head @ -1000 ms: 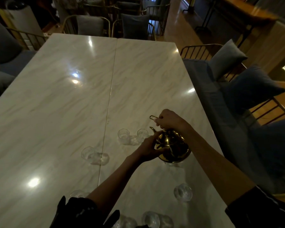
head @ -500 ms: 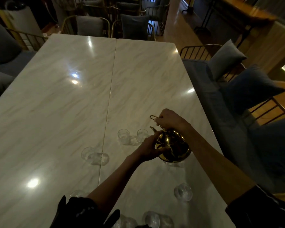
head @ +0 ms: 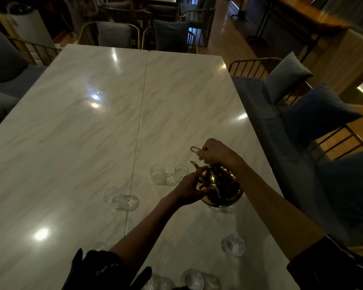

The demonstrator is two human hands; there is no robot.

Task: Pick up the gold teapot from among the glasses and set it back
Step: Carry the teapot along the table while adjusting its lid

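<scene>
The gold teapot (head: 220,188) is held just above the white marble table (head: 82,132), near its right side. My right hand (head: 215,152) is closed around the thin wire handle on top. My left hand (head: 192,188) cups the pot's left side below the spout. Clear glasses ring the pot: two glasses (head: 157,173) beyond my left hand, a pair of glasses (head: 122,198) to the left, one glass (head: 233,244) nearer me on the right, and more glasses (head: 194,279) at the bottom edge. Whether the pot's base touches the table is hidden.
Cushioned metal-frame chairs (head: 115,34) stand at the table's far end. A blue bench with cushions (head: 321,114) runs along the right edge. The table's far half carries only light reflections. A wooden counter (head: 314,19) lies at the back right.
</scene>
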